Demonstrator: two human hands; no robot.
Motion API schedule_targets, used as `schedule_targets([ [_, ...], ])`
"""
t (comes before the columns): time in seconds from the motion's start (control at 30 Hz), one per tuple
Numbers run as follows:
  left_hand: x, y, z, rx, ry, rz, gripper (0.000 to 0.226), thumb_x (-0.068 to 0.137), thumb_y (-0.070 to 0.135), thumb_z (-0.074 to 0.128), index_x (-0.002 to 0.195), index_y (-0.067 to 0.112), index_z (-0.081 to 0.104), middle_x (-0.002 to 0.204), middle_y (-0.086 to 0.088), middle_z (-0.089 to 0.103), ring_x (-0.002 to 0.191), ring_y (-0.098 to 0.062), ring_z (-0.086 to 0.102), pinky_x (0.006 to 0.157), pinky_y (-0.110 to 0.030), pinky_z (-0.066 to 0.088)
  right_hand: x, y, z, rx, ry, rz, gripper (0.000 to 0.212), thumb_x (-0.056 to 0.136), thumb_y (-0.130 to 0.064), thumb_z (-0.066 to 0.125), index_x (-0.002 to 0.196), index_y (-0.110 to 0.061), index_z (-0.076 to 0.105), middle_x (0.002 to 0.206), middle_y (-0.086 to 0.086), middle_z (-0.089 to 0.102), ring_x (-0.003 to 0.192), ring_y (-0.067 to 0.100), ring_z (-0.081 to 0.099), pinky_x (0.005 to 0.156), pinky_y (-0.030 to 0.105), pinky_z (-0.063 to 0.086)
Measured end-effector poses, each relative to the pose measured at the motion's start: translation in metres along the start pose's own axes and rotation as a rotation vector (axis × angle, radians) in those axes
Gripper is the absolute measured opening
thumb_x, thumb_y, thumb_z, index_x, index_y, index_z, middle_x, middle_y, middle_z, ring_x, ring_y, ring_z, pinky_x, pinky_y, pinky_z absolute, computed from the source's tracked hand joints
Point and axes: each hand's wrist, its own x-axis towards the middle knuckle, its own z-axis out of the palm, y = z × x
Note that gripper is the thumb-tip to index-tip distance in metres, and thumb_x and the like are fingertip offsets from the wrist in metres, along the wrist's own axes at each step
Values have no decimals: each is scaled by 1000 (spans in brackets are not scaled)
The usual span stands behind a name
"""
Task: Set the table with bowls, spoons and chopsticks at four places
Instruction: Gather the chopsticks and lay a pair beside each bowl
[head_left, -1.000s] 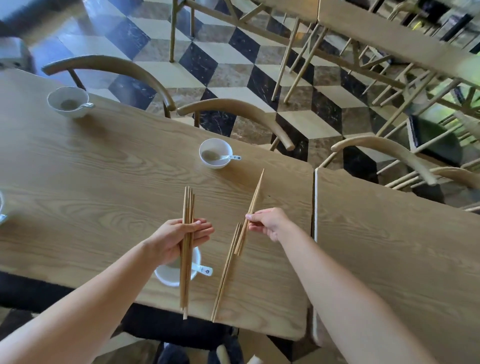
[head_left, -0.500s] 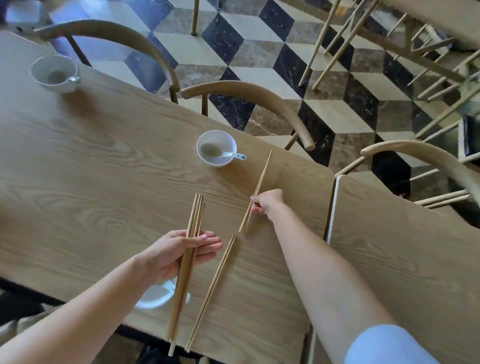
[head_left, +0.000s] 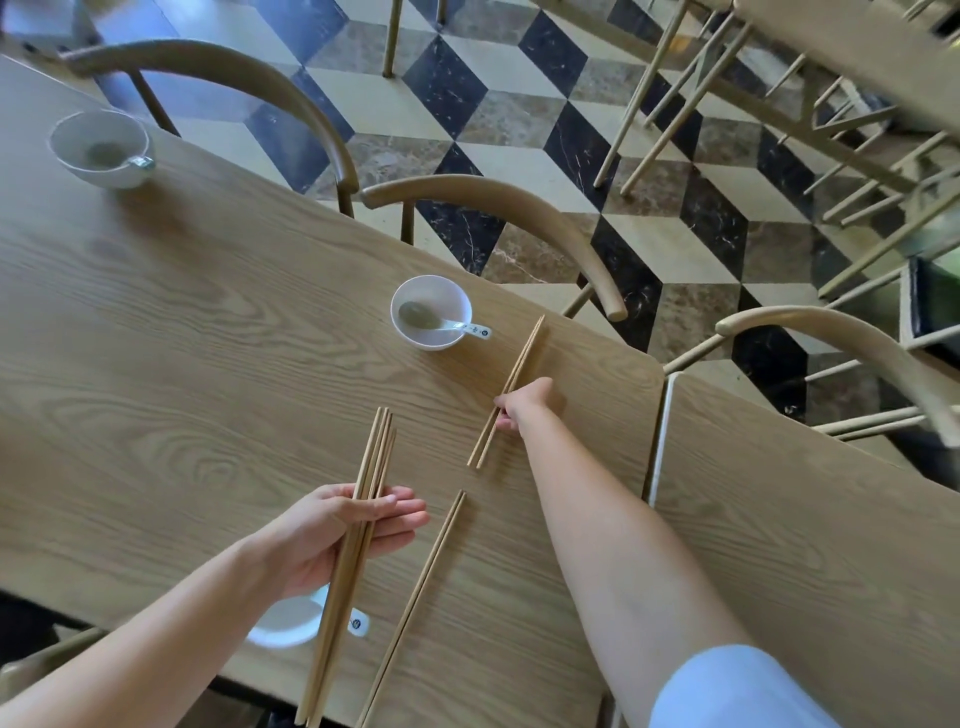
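On the wooden table (head_left: 182, 364), my left hand (head_left: 337, 535) grips a bundle of several chopsticks (head_left: 374, 457) above the near white bowl (head_left: 283, 623), which holds a spoon (head_left: 358, 622). A pair of chopsticks (head_left: 415, 597) lies flat to the right of that bowl. My right hand (head_left: 519, 405) reaches forward and pinches another pair of chopsticks (head_left: 524, 353), which lies low on the table just right of the far white bowl (head_left: 431, 312) with its spoon (head_left: 467, 328). A third bowl (head_left: 98, 148) with a spoon stands at the far left.
Curved wooden chair backs (head_left: 493, 208) line the table's far edge. A second table (head_left: 805, 519) adjoins on the right, with a narrow gap between. More chairs (head_left: 831, 338) and a checkered floor (head_left: 519, 114) lie beyond.
My right hand has carried one pair of chopsticks forward, away from the pair left by the near bowl, to beside the far bowl. My left hand kept its bundle.
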Motion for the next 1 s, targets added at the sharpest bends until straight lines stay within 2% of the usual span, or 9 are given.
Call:
schedule_targets([
  [0.1,-2,2,0,-6,-1,-3,28,93,-8,55,120,-14,57,113,-31,70,97,-35,74,80,-43,62,-4,-1,0,-19,31,-5,27,76,-7,80,62,-3,58,56,10,63,42,23,64,50,32,60],
  [0.23,-3,5,-2,-3,2,-4,29,93,-8,55,121,-15,57,113,-31,70,97,-35,74,80,-44,62,-10,1,5,-27,60,-21,22,74,-12,83,72,-3,62,77,14,70,41,22,64,30,18,41],
  [0.3,-4,6,-2,-4,2,-4,29,93,-8,55,121,-15,57,113,-31,70,97,-35,74,80,-44,62,-7,3,13,-43,92,-30,22,70,-10,85,81,-1,68,82,14,71,51,26,68,29,19,42],
  [0.4,-4,6,-4,1,4,-4,28,93,-8,56,120,-14,57,113,-31,70,96,-35,74,80,-44,62,20,13,30,-82,158,-15,24,61,-8,86,78,-6,68,81,13,72,62,30,71,46,35,59],
  [0.47,-3,6,-6,2,5,-6,29,92,-8,56,120,-14,58,113,-31,70,97,-35,74,79,-43,62,37,19,39,-85,181,-11,20,62,-10,82,74,-8,68,81,13,72,64,31,71,58,42,62],
  [0.6,-5,5,-8,12,0,-11,29,93,-8,56,121,-14,58,114,-31,70,99,-35,74,80,-43,62,20,13,34,-145,184,-83,16,64,-7,79,76,-4,68,81,13,71,65,31,72,58,41,63],
  [0.8,-7,4,-9,23,3,-17,28,94,-8,55,121,-14,58,115,-30,70,101,-36,73,81,-43,62,-8,6,24,-146,160,-152,19,73,-15,80,83,-3,69,87,14,72,74,31,73,69,40,62],
  [0.93,-8,4,-10,30,3,-20,30,93,-7,56,122,-13,58,116,-30,70,102,-36,72,82,-43,61,-15,9,15,-111,143,-165,14,86,-15,66,89,-4,58,90,8,60,81,28,60,76,28,51],
  [1.0,-9,4,-10,34,1,-23,30,93,-8,56,122,-13,58,116,-30,70,102,-36,73,82,-43,61,-13,10,15,-98,182,-163,15,85,-13,68,90,0,64,92,12,65,85,30,64,76,30,54],
])
